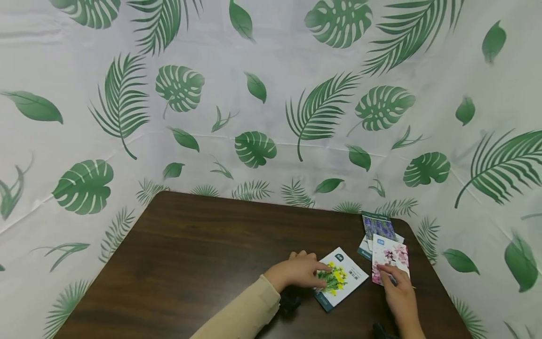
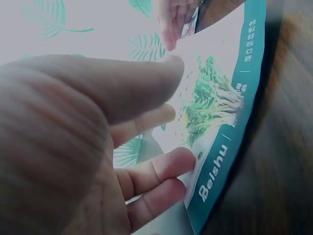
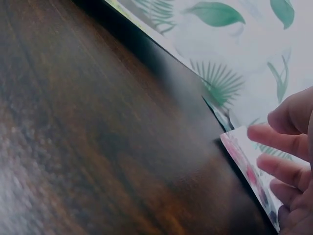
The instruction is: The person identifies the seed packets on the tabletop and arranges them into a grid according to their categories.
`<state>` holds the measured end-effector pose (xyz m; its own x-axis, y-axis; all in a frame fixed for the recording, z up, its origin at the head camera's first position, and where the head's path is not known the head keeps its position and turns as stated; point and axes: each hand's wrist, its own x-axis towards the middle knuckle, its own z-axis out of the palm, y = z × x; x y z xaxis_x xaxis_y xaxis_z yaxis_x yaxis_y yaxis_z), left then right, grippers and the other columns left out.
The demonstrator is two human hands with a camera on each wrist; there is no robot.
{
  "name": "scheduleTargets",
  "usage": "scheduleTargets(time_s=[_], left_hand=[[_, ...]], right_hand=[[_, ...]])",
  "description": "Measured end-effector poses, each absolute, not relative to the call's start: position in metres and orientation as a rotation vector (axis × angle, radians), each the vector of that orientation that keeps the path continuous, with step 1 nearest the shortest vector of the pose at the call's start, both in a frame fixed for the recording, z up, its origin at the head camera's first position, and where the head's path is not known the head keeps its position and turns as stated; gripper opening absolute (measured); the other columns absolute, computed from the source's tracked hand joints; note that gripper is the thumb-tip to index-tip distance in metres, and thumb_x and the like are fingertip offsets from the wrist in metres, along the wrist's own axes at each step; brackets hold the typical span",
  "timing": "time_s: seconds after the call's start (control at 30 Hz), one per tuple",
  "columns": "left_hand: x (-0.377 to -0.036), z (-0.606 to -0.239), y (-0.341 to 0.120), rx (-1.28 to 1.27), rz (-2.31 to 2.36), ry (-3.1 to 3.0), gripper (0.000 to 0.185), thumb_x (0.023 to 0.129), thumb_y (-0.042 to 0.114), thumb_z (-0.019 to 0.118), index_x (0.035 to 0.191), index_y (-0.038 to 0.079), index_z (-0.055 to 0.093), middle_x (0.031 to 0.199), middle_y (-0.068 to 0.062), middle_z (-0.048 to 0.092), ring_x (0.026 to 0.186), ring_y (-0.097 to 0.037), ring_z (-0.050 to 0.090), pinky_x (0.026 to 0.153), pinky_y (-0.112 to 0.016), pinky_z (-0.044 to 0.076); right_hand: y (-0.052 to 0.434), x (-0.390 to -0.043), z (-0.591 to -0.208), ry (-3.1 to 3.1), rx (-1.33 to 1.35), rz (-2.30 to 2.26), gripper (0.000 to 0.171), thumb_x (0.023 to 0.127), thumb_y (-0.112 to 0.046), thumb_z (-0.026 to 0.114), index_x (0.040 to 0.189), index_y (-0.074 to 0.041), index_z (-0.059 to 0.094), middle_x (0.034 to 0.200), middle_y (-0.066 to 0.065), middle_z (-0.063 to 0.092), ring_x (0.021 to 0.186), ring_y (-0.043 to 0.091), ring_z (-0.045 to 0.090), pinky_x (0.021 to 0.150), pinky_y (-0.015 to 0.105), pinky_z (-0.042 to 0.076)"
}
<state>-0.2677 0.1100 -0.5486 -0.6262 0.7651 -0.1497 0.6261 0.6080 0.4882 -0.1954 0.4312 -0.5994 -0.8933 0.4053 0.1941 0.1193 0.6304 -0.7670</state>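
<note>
The head view looks down and forward from above the dark table (image 1: 203, 249), taking in both hands and the leaf-print backdrop (image 1: 271, 94) beyond. The left wrist view sits right against the left hand (image 2: 73, 147), facing along its fingers onto the yellow-flower packet (image 2: 215, 107), also seen from the head. The right wrist view skims low across the tabletop toward the backdrop, very near the pink-flower packet (image 3: 249, 176).

Dark wooden table (image 1: 190, 263) sits in front of the leaf-print white backdrop (image 1: 271, 94). On its right part: white seed packet w/ yellow flowers (image 1: 344, 278) under the left hand (image 1: 296, 272). Just right of it, pink-flower packet (image 1: 390, 262) under the right hand (image 1: 400, 294). Purple-flower packet (image 1: 378, 227) lies behind, near the table's far-right corner.
</note>
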Motion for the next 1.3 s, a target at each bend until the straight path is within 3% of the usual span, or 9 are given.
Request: scheduleTargets(time_s=[0.1,0.2,0.4,0.53,0.63,0.7,0.83,1.03,1.3], left_hand=[[-0.2669,-0.5515,0.1055,1.065,0.52,2.532,0.047,0.101,0.054,0.074,0.147,0.047,0.066,0.109,0.01,0.06,0.092,-0.013,0.04,0.082,-0.035,0.027],[-0.2644,-0.5537,0.1034,1.028,0.498,2.571,0.042,0.098,0.053,0.079,0.138,0.044,0.072,0.114,0.009,0.061,0.095,-0.014,0.04,0.084,-0.037,0.027],[-0.2613,-0.5547,0.1052,1.058,0.507,2.625,0.043,0.091,0.048,0.089,0.128,0.032,0.074,0.117,0.007,0.055,0.1,-0.011,0.041,0.088,-0.031,0.036],[-0.2617,-0.5547,0.1062,1.129,0.568,2.569,0.056,0.09,0.039,0.092,0.141,0.031,0.07,0.151,0.005,0.054,0.133,-0.013,0.049,0.11,-0.032,0.048],[-0.262,-0.5542,0.1069,1.16,0.593,2.505,0.067,0.09,0.033,0.092,0.151,0.028,0.065,0.172,0.003,0.043,0.158,-0.018,0.041,0.123,-0.034,0.046],[-0.2623,-0.5521,0.1074,1.185,0.596,2.474,0.072,0.09,0.029,0.093,0.155,0.023,0.062,0.177,0.001,0.039,0.165,-0.019,0.035,0.127,-0.031,0.043],[-0.2635,-0.5497,0.1078,1.227,0.593,2.444,0.073,0.091,0.025,0.092,0.156,0.016,0.061,0.178,-0.003,0.037,0.167,-0.02,0.032,0.13,-0.026,0.037],[-0.2644,-0.5531,0.1093,1.212,0.58,2.45,0.073,0.091,0.029,0.091,0.156,0.017,0.06,0.18,-0.005,0.034,0.169,-0.024,0.028,0.132,-0.028,0.034],[-0.2678,-0.5526,0.1079,1.215,0.496,2.54,0.073,0.092,0.027,0.09,0.156,0.01,0.058,0.181,-0.012,0.029,0.17,-0.026,0.026,0.133,-0.028,0.032]], right_hand=[[0.4293,-0.1961,-0.6011,-2.52,-0.403,1.198,0.034,0.113,-0.019,0.06,0.136,0.002,0.072,0.152,0.027,0.057,0.158,0.046,0.037,0.134,0.054,0.026],[0.4294,-0.1954,-0.6026,-2.524,-0.396,1.23,0.034,0.112,-0.017,0.061,0.137,0.004,0.07,0.155,0.03,0.053,0.163,0.054,0.026,0.136,0.065,0.016],[0.4338,-0.1957,-0.6064,-2.541,-0.366,1.18,0.033,0.11,-0.015,0.063,0.134,0.006,0.071,0.154,0.034,0.054,0.16,0.059,0.028,0.133,0.071,0.018],[0.4352,-0.196,-0.6062,-2.546,-0.372,1.186,0.033,0.11,-0.015,0.063,0.135,0.006,0.071,0.155,0.034,0.053,0.161,0.058,0.027,0.133,0.071,0.018],[0.4352,-0.1957,-0.6048,-2.532,-0.368,1.19,0.032,0.11,-0.014,0.064,0.134,0.006,0.071,0.155,0.034,0.053,0.16,0.058,0.028,0.133,0.07,0.018],[0.4351,-0.1958,-0.6042,-2.523,-0.366,1.188,0.032,0.11,-0.014,0.064,0.134,0.005,0.071,0.155,0.033,0.053,0.16,0.058,0.029,0.135,0.067,0.018],[0.4345,-0.1966,-0.6026,-2.506,-0.354,1.175,0.031,0.11,-0.014,0.064,0.133,0.005,0.072,0.153,0.032,0.055,0.158,0.056,0.033,0.136,0.062,0.018],[0.4347,-0.1968,-0.6008,-2.542,-0.372,1.149,0.032,0.11,-0.014,0.064,0.133,0.006,0.071,0.154,0.033,0.053,0.157,0.058,0.032,0.131,0.071,0.022],[0.4353,-0.1978,-0.6002,-2.578,-0.378,1.115,0.033,0.109,-0.014,0.064,0.134,0.007,0.071,0.154,0.034,0.052,0.153,0.056,0.036,0.126,0.073,0.027]])
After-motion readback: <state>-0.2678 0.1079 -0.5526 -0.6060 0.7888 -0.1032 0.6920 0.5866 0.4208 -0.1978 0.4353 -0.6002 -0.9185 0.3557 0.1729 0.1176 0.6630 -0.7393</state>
